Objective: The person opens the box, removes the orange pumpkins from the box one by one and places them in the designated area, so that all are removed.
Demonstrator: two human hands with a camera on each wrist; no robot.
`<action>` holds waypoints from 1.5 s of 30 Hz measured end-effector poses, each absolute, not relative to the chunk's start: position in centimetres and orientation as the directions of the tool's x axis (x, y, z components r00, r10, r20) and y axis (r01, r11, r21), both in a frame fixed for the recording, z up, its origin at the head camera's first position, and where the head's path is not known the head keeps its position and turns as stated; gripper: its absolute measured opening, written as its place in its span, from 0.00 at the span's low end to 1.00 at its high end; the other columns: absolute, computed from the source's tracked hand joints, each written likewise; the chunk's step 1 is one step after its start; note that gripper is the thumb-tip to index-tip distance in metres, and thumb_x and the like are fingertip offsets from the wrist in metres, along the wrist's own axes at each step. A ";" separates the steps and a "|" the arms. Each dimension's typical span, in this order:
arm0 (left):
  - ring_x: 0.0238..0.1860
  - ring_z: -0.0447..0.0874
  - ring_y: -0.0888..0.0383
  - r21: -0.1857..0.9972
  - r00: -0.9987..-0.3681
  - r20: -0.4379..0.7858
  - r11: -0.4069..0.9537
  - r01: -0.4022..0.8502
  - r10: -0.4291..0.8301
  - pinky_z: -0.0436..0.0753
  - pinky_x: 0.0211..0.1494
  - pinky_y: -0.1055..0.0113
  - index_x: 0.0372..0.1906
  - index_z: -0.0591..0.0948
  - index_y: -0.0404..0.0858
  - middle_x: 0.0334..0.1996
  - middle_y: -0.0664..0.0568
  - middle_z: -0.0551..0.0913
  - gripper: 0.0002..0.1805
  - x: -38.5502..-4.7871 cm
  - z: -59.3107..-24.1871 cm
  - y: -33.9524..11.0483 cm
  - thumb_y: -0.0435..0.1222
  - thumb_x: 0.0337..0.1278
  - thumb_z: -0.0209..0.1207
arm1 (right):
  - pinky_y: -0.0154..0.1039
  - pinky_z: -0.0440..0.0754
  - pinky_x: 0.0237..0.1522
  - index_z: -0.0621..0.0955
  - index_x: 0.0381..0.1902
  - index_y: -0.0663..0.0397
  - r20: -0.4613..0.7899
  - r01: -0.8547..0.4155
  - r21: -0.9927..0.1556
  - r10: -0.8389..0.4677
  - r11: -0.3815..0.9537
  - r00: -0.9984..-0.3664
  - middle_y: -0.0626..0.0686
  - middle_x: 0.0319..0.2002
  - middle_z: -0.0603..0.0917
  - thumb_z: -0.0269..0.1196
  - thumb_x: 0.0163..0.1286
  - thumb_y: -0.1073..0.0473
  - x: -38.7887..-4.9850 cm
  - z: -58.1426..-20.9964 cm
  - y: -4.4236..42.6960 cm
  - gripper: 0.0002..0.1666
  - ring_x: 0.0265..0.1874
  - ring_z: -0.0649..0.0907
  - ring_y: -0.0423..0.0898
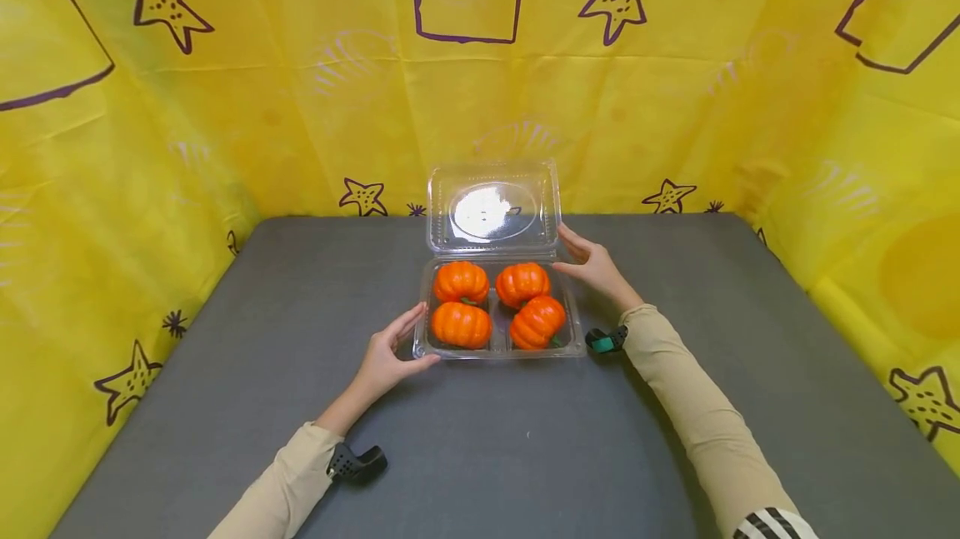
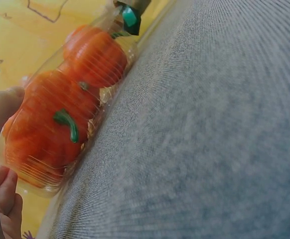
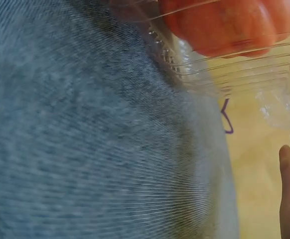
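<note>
Your sleeves lie nearest, the right sleeve running up from the lower right, ending in a striped patch, the left sleeve rising from the bottom edge left of centre. Between your hands, at the middle of the frame, a clear hinged container sits on the grey table, its lid standing up at the back. Four orange pumpkins fill it, two in each half, left and right of the divider.

Your left hand is at the container's lower left corner, thumb spread from the fingers, thumb tip by the near rim and fingertips by the left side. Your right hand is at the hinge end on the right: thumb apart, fingers close together and nearly straight, fingertips by the lid's edge. Whether they press on the plastic, you cannot tell.

Filling looks done, so the step in hand is probably closing. Your next move likely calls for steadying the base with the left and swinging the lid forward, watching that the pumpkins clear it.
</note>
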State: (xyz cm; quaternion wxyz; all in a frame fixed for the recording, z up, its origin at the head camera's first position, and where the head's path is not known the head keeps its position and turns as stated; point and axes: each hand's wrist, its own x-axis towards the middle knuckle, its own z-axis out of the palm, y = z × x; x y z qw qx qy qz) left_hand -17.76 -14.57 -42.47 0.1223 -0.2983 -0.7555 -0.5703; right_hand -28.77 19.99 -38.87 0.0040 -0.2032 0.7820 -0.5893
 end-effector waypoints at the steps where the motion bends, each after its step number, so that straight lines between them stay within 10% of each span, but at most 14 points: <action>1: 0.54 0.66 0.38 0.790 -0.793 0.523 0.170 0.588 0.312 0.66 0.55 0.61 0.55 0.65 0.17 0.53 0.29 0.69 0.39 -17.7 -42.5 -14.6 0.17 0.28 0.67 | 0.47 0.56 0.60 0.58 0.63 0.70 0.229 -0.307 -0.926 -0.322 0.218 -0.919 0.61 0.66 0.53 0.61 0.57 0.72 -28.8 -39.0 20.0 0.38 0.62 0.58 0.57; 37: 0.54 0.66 0.37 0.799 -0.790 0.519 0.145 0.584 0.326 0.65 0.56 0.63 0.55 0.64 0.17 0.53 0.28 0.68 0.39 -17.8 -42.5 -14.5 0.17 0.29 0.67 | 0.48 0.62 0.58 0.62 0.63 0.64 0.128 -0.243 -0.902 -0.318 0.357 -0.939 0.63 0.61 0.65 0.59 0.63 0.56 -30.1 -42.1 21.3 0.34 0.59 0.66 0.55; 45: 0.55 0.64 0.37 0.770 -0.763 0.549 0.147 0.620 0.341 0.65 0.57 0.66 0.55 0.65 0.16 0.54 0.27 0.66 0.38 -17.8 -42.5 -14.7 0.16 0.29 0.66 | 0.47 0.57 0.60 0.64 0.64 0.59 0.279 -0.374 -0.867 -0.301 0.329 -0.912 0.59 0.65 0.58 0.65 0.56 0.62 -28.7 -39.6 21.1 0.38 0.63 0.59 0.51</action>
